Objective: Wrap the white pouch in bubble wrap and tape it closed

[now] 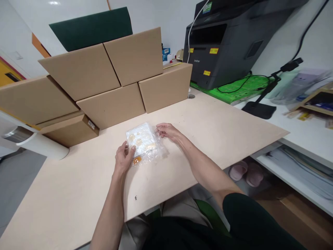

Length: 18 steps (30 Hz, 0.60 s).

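A flat, whitish square packet (142,139) with pale yellow round marks lies on the wooden table top, inside a loose, crinkled clear plastic bag (153,155). My left hand (123,159) grips the packet's left edge, thumb on top and fingers at the side. An orange patch (136,160) shows at the near left corner of the bag, close to my left thumb. On the other side, my right hand (168,132) has its fingers curled together at the bag's right edge, pinching the clear film. Part of its fingertips is hidden by the hand itself.
Stacked cardboard boxes (111,104) line the back of the table (208,121), a dark green box (93,29) on top. A white bottle (47,146) stands at left. At right are a printer (218,52) and a black stand (260,109). A small dark bit (135,198) lies near the front edge.
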{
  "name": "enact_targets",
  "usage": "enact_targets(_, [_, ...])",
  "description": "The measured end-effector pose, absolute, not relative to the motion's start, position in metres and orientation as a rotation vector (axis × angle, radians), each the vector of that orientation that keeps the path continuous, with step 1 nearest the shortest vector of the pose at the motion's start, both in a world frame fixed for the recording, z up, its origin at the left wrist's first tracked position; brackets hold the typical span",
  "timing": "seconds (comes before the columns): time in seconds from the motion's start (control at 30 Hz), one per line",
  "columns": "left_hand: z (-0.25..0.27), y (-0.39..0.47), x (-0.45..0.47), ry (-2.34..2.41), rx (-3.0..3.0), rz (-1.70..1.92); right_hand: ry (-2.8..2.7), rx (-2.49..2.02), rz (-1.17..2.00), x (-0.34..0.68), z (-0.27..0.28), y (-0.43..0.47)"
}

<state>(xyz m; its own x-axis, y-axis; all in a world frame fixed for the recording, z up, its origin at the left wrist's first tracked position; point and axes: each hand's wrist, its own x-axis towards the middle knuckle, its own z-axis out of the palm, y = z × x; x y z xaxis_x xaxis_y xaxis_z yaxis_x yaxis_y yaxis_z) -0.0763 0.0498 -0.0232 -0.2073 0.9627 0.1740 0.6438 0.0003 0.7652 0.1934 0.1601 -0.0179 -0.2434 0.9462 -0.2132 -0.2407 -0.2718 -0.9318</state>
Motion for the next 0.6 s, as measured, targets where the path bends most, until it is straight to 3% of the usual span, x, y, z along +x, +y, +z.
enact_targets(0.13, [-0.016,0.043,-0.069,1.695,1.872,0.838,-0.969,-0.987,1.755,0.19,-0.014,0.159])
enact_targets(0.23, [-0.012,0.036,-0.058,1.728,2.104,0.489,-1.057,-1.02,1.78,0.188,-0.015,0.157])
enact_targets(0.3, [-0.012,0.034,-0.051,1.782,2.149,0.442,-1.117,-1.045,1.758,0.186,-0.017,0.157])
enact_targets(0.47, [-0.015,0.04,-0.051,1.739,2.087,0.867,-1.236,-1.191,1.54,0.179,-0.023,0.157])
enact_targets(0.6, [-0.016,0.047,-0.062,1.667,1.578,1.332,-1.393,-1.057,1.259,0.179,-0.016,0.154])
